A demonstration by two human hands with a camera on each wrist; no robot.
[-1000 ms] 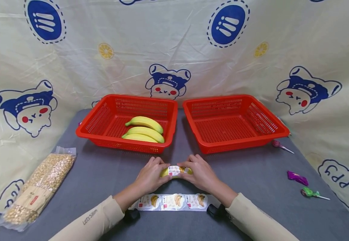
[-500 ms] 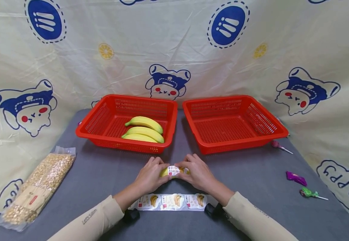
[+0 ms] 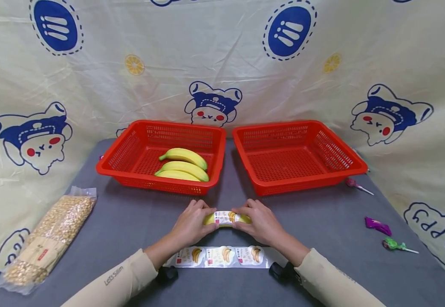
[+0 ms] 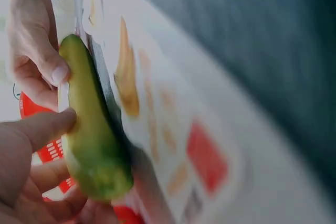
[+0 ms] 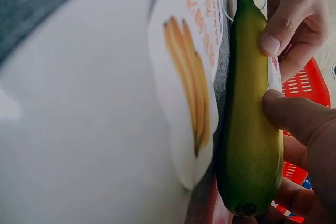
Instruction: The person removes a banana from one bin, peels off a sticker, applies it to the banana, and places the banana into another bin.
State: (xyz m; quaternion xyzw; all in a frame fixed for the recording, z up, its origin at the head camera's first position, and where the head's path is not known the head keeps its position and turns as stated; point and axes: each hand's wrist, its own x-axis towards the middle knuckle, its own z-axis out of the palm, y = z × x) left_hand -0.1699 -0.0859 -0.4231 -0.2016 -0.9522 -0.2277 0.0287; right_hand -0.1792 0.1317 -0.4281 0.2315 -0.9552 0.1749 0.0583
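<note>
A single banana [image 3: 244, 218] lies crosswise between my two hands, low over the table in the middle of the head view. A white label [image 3: 225, 217] with a banana picture is on its upper side. My left hand [image 3: 193, 222] holds the left end between thumb and fingers, and my right hand [image 3: 261, 222] does the same at the right end. In the left wrist view the banana [image 4: 94, 124] shows its yellow-green side, with both thumbs against it. The right wrist view shows the banana [image 5: 249, 108] from tip to stem. Nearer the body is a strip of banana labels [image 3: 222, 257].
Several bananas [image 3: 184, 166] lie in the left red basket [image 3: 161, 183]; a second red basket [image 3: 261, 187] stands to its right. A bag of grains [image 3: 53, 238] lies at left. Lollipops [image 3: 393, 244] and a purple-wrapped candy [image 3: 377, 226] lie at right.
My right hand shifts slightly left, then slides right along the banana, so more of the label shows between the hands. My left hand stays in place.
</note>
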